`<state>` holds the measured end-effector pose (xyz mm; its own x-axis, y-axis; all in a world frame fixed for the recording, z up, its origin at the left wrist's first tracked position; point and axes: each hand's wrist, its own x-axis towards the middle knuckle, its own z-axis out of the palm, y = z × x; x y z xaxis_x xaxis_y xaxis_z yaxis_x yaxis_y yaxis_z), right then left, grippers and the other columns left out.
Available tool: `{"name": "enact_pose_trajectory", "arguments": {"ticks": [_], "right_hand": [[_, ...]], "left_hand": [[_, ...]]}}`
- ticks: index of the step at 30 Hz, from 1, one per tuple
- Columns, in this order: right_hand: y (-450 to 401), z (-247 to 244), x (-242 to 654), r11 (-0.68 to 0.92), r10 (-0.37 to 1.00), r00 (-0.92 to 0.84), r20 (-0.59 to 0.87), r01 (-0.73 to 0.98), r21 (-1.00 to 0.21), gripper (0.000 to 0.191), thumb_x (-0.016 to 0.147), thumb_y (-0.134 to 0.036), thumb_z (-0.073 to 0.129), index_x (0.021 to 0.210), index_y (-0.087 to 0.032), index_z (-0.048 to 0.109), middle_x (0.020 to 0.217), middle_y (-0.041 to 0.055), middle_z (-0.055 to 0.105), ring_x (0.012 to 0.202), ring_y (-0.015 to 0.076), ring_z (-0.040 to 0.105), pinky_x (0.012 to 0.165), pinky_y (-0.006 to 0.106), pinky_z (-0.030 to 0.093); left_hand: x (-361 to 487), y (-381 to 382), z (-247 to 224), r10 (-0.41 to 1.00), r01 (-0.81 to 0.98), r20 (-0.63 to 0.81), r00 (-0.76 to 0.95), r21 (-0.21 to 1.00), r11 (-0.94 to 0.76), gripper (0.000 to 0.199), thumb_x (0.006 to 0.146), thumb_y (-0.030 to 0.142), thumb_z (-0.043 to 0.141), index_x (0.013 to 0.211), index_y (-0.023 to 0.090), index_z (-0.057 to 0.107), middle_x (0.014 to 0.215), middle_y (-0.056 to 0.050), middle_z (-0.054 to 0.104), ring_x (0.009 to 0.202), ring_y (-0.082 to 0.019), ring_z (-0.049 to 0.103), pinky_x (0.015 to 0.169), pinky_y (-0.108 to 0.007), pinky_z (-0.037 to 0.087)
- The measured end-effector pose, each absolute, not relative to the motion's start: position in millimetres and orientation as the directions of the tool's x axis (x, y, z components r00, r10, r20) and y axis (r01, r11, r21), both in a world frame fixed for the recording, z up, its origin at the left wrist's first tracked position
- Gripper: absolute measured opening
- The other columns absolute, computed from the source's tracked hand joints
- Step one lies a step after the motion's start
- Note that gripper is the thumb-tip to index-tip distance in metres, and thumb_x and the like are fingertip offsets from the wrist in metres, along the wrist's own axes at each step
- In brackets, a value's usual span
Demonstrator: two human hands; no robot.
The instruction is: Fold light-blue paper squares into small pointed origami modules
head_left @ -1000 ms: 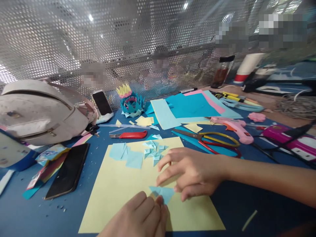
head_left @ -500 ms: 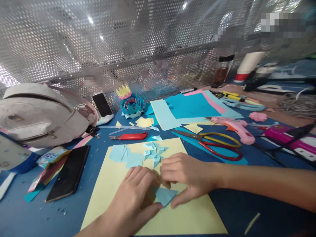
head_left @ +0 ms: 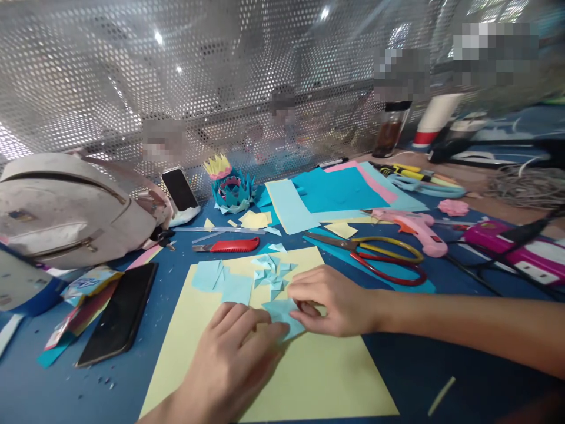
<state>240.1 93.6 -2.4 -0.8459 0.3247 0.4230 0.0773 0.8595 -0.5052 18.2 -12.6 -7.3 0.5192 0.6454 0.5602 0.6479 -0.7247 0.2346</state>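
A small light-blue piece of paper (head_left: 282, 311) lies between my hands over the yellow sheet (head_left: 326, 377). My left hand (head_left: 242, 347) presses on its left side, thumb and fingers closed at its near edge. On its right side, my right hand (head_left: 331, 300) pinches the edge between thumb and curled fingers. Just beyond them sit several folded light-blue paper pieces (head_left: 272, 274). Square light-blue papers (head_left: 236, 287) lie to the left of these. Part of the paper is hidden under my fingers.
Beyond the sheet lie a red utility knife (head_left: 233, 245), scissors (head_left: 384, 256) and a pink glue gun (head_left: 419, 227). A blue paper crown-like piece (head_left: 233, 191) stands at the back. A phone (head_left: 121, 312) and a backpack (head_left: 75, 206) are at left, a purple power strip (head_left: 516, 250) at right.
The light-blue paper has shifted away from me and now shows a wider face. My right thumb has drawn in to the fingers, and my left thumb has moved up onto the paper.
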Motion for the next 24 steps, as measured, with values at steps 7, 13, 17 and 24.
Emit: {"name": "enact_pose_trajectory", "arguments": {"ticks": [7, 13, 17, 24], "right_hand": [[97.9, -3.8, 239.6, 0.847, 0.233, -0.878, 0.418, -0.028, -0.531, 0.038, 0.100, -0.045, 0.059, 0.075, -0.017, 0.061, 0.063, -0.0015, 0.057, 0.066, 0.0122, 0.048, 0.062, 0.024, 0.034], [98.1, -1.8, 239.5, 0.838, 0.266, -0.890, 0.371, 0.023, -0.546, 0.038, 0.101, -0.047, 0.057, 0.078, -0.017, 0.062, 0.067, 0.0006, 0.061, 0.068, 0.0147, 0.051, 0.065, 0.026, 0.036], [95.9, -0.3, 240.1, 0.842, 0.325, -0.877, 0.354, 0.098, -0.530, 0.024, 0.098, -0.029, 0.052, 0.077, -0.018, 0.057, 0.067, 0.0007, 0.060, 0.070, 0.0152, 0.050, 0.065, 0.026, 0.034], [95.7, 1.8, 239.4, 0.819, 0.362, -0.869, 0.339, 0.122, -0.561, 0.018, 0.096, -0.025, 0.053, 0.081, -0.017, 0.059, 0.069, -0.0006, 0.058, 0.069, 0.0129, 0.050, 0.065, 0.025, 0.035]], "left_hand": [[16.2, -14.8, -4.7, 0.668, 0.653, 0.519, 0.533, 0.250, -0.715, 0.014, 0.096, 0.011, 0.057, 0.104, 0.019, 0.067, 0.094, -0.004, 0.065, 0.078, -0.018, 0.053, 0.071, -0.031, 0.038], [15.5, -15.2, -1.3, 0.689, 0.638, 0.470, 0.552, 0.294, -0.712, 0.016, 0.097, 0.012, 0.055, 0.107, 0.018, 0.066, 0.095, -0.005, 0.064, 0.082, -0.019, 0.056, 0.074, -0.033, 0.040], [14.4, -15.1, 0.8, 0.686, 0.600, 0.479, 0.547, 0.347, -0.721, 0.020, 0.098, 0.009, 0.052, 0.110, 0.017, 0.066, 0.094, -0.005, 0.066, 0.081, -0.018, 0.055, 0.074, -0.033, 0.039], [10.1, -13.7, 3.1, 0.595, 0.424, 0.499, 0.631, 0.421, -0.802, 0.026, 0.102, 0.013, 0.046, 0.117, 0.014, 0.067, 0.098, -0.008, 0.067, 0.087, -0.018, 0.054, 0.079, -0.031, 0.041]]}}
